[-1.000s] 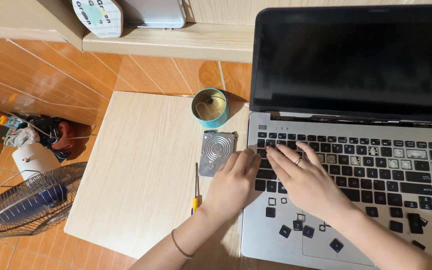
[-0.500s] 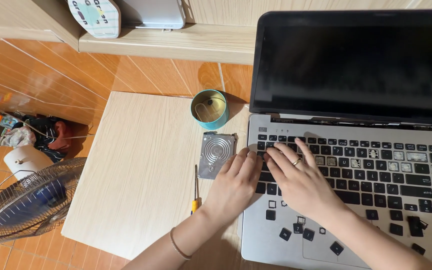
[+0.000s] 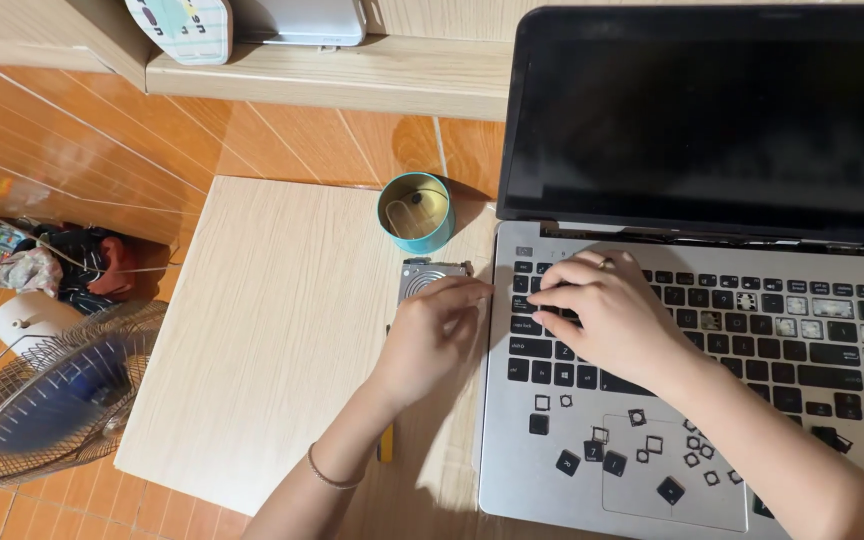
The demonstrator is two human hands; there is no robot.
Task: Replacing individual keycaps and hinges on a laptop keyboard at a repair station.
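I note the silver laptop (image 3: 512,440) on the table (image 3: 252,340), screen dark, several keys missing, loose black keycaps (image 3: 612,462) on its palm rest. My right hand (image 3: 602,315) presses fingertips on the keyboard, grip unclenched, holding nothing. Left hand (image 3: 432,335) rests flat on a hard drive (image 3: 427,272), gripping nothing.

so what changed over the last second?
The left hand slid left off the laptop's keyboard onto the hard drive. The right hand stayed on the left-side keys. Loose keycaps, teal tin and fan unchanged.
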